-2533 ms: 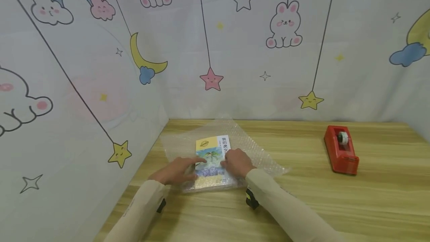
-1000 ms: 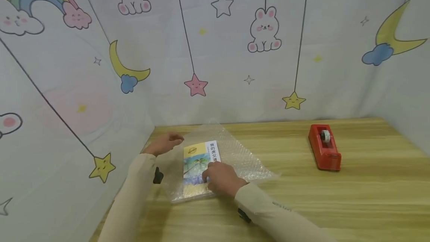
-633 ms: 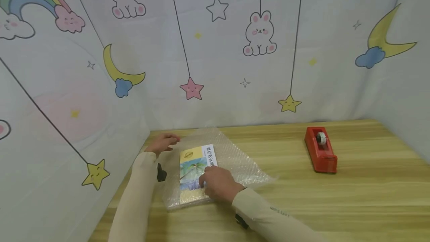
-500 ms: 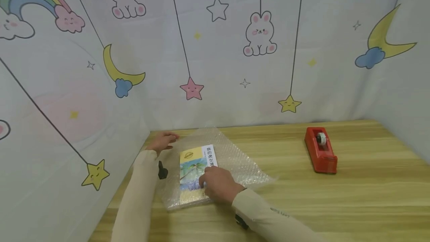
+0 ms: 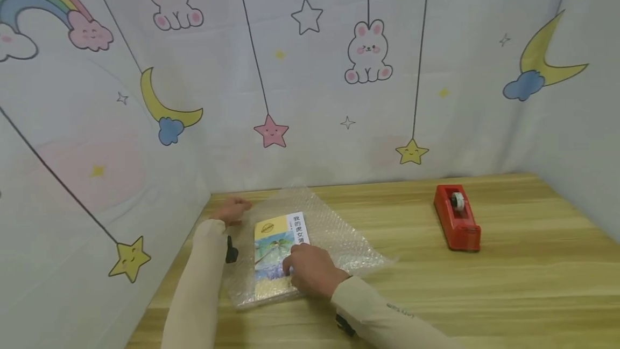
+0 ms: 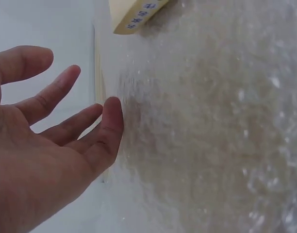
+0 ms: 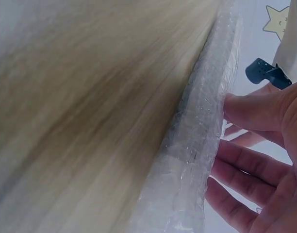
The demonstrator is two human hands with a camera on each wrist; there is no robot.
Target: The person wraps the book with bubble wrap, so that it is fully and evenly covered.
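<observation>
A paperback book (image 5: 273,252) with a yellow, blue and white cover lies on a sheet of bubble wrap (image 5: 334,220), whose near edge appears folded up along the book's lower side. My right hand (image 5: 312,268) rests on the book's lower right part; in the right wrist view its thumb and extended fingers touch the wrapped edge (image 7: 187,160). At the sheet's far left, my left hand (image 5: 232,210) is spread. In the left wrist view its fingertips (image 6: 113,114) are against the bubble wrap, pinching nothing visible, and a corner of the book (image 6: 139,14) shows above.
A red tape dispenser (image 5: 460,238) with a small roll stands on the right of the wooden table (image 5: 416,306). White cloth walls (image 5: 310,85) printed with cartoon rabbits, stars and moons enclose the back and sides. Dark wrist cameras (image 5: 231,252) are strapped below the hands.
My left hand has gone from the book's lower left to the far left of the sheet. My right hand has slid down the cover. The head view has turned slightly right.
</observation>
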